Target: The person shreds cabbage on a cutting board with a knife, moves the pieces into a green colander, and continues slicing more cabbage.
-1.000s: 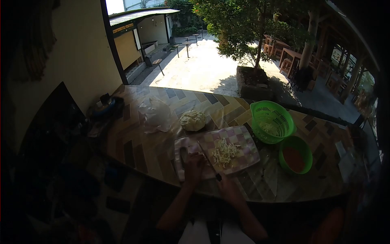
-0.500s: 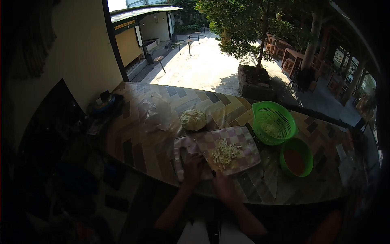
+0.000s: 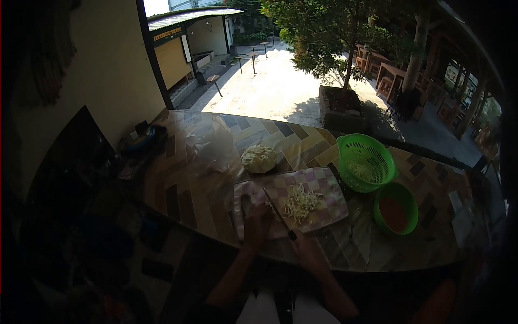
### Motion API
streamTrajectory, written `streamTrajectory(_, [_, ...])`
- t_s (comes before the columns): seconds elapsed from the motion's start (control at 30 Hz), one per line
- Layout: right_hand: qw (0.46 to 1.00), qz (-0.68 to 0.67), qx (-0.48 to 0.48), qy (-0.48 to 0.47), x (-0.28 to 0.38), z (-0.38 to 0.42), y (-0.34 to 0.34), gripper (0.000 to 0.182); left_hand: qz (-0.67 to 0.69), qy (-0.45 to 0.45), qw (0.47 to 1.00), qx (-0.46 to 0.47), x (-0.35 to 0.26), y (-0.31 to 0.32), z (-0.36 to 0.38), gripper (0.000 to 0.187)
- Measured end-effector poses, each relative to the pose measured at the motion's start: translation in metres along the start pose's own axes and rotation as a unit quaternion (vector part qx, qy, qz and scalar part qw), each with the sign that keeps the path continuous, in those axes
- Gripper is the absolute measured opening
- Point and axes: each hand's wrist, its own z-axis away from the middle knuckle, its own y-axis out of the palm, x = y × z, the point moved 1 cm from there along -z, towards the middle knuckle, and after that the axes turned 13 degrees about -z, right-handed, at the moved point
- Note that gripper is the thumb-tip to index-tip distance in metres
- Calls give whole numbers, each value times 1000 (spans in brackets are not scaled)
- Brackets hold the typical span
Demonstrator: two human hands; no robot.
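Observation:
My right hand (image 3: 309,252) is closed around the black handle of a knife (image 3: 277,210). Its blade slants up and left across the checkered cutting board (image 3: 325,215), close to the fingers of my left hand (image 3: 258,224). Those fingers are curled down on the board's left part; whatever lies beneath them is hidden in shadow. To the right of the blade is a pile of thin pale shreds (image 3: 301,204), apparently cabbage. A pale, partly cut cabbage (image 3: 259,159) rests on the table just beyond the board.
Right of the board stand a green colander (image 3: 347,152) with pale shreds inside and a green bowl (image 3: 413,208) holding something orange. A clear plastic bag (image 3: 215,143) lies at the back left of the wood-patterned table (image 3: 186,183). Dark items (image 3: 141,137) sit by the wall.
My right hand has moved a little right, and the knife blade now shows clearly beside my left fingers. My left hand stays on the board. The whole view has shifted slightly.

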Motion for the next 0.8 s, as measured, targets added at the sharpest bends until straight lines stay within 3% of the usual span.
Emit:
streamTrajectory(0.23, [994,84,17,63,15,0,2,30,-11,14,1000,14,0,-1,-1,23])
streamTrajectory(0.33, [997,81,12,-13,2,-20,8,28,-4,18,1000,14,3,2,0,23])
streamTrajectory(0.53, [992,103,37,59,18,-13,-6,27,-23,27,999,19,0,-2,-3,22])
streamTrajectory(0.8, [999,20,-40,-8,-4,-22,-10,31,-11,37,999,29,2,2,-5,21])
